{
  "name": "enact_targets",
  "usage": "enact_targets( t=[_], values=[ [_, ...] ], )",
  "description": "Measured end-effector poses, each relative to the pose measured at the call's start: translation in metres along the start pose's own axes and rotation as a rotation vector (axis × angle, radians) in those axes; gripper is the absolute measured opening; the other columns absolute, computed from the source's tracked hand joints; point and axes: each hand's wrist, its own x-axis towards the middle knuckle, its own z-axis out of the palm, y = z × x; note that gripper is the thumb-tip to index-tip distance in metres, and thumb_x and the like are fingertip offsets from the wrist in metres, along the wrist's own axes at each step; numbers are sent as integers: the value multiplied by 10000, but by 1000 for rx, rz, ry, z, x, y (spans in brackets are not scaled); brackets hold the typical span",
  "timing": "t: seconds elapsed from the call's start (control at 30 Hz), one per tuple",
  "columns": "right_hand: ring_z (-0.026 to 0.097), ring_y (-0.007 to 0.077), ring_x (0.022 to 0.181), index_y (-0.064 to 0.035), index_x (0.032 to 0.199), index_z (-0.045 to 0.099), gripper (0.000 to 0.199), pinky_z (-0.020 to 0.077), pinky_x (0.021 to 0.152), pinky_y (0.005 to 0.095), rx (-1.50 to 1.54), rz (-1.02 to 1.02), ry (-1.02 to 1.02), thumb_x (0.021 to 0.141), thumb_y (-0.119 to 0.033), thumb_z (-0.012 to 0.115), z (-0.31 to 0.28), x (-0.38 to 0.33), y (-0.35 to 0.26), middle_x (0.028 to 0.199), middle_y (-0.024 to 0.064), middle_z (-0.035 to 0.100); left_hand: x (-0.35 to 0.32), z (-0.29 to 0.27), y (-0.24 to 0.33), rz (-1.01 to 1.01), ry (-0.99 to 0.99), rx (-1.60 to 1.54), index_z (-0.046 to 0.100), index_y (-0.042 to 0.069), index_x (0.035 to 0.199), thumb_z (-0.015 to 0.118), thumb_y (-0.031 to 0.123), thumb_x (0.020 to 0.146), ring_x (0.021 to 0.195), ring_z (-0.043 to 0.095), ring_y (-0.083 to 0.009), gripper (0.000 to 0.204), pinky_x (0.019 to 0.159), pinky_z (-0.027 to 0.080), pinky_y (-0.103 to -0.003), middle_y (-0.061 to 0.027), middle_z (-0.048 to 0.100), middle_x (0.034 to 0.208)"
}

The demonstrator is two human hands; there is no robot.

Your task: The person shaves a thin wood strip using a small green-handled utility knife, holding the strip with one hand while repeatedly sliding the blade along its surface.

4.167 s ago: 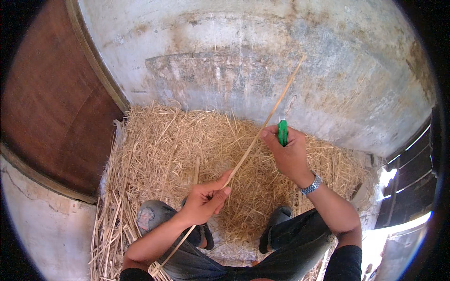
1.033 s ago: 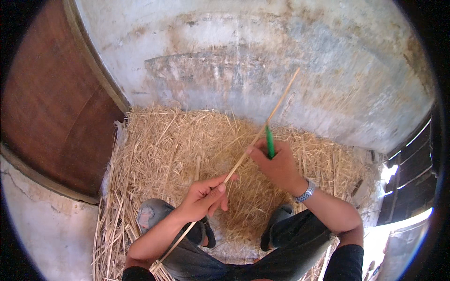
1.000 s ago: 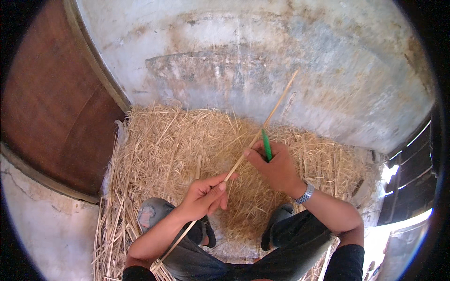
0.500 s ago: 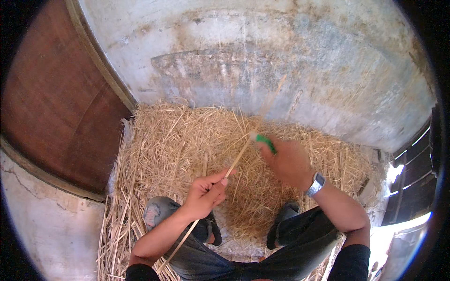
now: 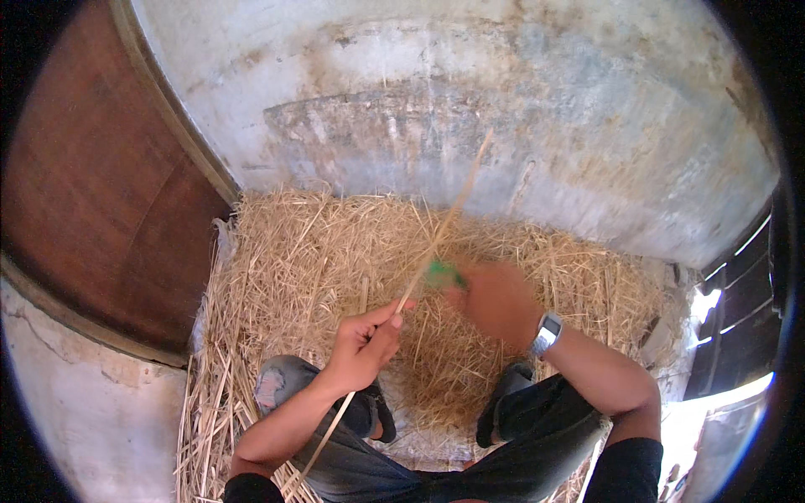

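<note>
My left hand (image 5: 362, 345) grips a long thin pale stick (image 5: 442, 226) that runs from beside my left knee up and to the right, past the straw toward the wall. My right hand (image 5: 496, 299), blurred by motion and with a watch on its wrist, holds a small green-handled tool (image 5: 440, 273) right against the stick, just above my left hand. Whether the tool has a blade I cannot tell. Both hands hover over a heap of dry straw (image 5: 310, 251).
I squat with both knees and dark shoes (image 5: 500, 411) over the straw, which lies on a pale sheet. A stained grey wall (image 5: 470, 109) rises behind it. A brown wooden door (image 5: 92, 193) stands at the left, a dark barred opening (image 5: 738, 310) at the right.
My right hand has slid the green tool down along the stick toward my left hand, from near the stick's middle to just above my fingers. The left hand has kept its grip.
</note>
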Motion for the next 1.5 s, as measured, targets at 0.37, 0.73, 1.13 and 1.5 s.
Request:
enact_targets(
  t=[0.37, 0.73, 1.13, 1.5],
  values=[
    [440, 106, 454, -17, 848, 659, 537, 352, 462, 315, 587, 523, 499, 982, -510, 493, -40, 6, 160, 506, 26, 459, -14, -8, -5, -29, -152, -86, 505, -9, 1370, 474, 164, 1041, 504, 288, -15, 373, 467, 216, -212, 85, 330, 601],
    [357, 56, 406, -45, 873, 666, 239, 253, 399, 246, 1173, 412, 293, 958, -264, 630, -36, 15, 40, 505, -52, 417, 5, 15, 10, -59, -139, 104, 572, 20, 1313, 462, 174, 1044, 455, 447, -22, 329, 444, 347, -181, 18, 541, 608],
    [610, 359, 536, -30, 855, 626, 477, 463, 502, 463, 355, -4, -95, 950, -488, 534, -26, -19, -31, 569, 186, 579, 7, 6, 8, 12, 39, 49, 604, 33, 1279, 500, 186, 1034, 471, 383, -19, 307, 432, 277, -201, 40, 475, 586],
    [636, 370, 552, -65, 874, 627, 440, 497, 511, 485, 168, 183, 3, 950, -484, 518, -32, 4, 5, 588, 187, 608, -4, 3, 7, -26, 27, 6, 592, -21, 1255, 492, 149, 1032, 489, 321, -20, 298, 451, 250, -218, 66, 390, 580]
  ],
)
